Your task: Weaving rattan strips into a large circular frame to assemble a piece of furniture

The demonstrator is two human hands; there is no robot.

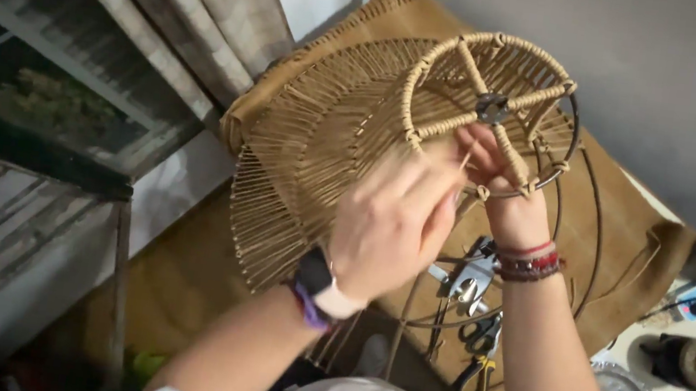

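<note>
Both hands work at the woven lampshade frame [375,127], which stands tilted on the desk [630,233], ring end far right. The left hand [389,223] pinches a thin strand near the hub; the right hand [494,174] grips a spoke, closer in.

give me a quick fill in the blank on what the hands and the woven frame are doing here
1. The left hand wears a ____ on its wrist.
2. The right hand wears red ____ on its wrist.
3. Both hands work on a wire frame partly wrapped in ____ cord.
4. Pliers with ____ handles lie below the hands.

Missing words: watch; bracelets; tan; yellow
</note>
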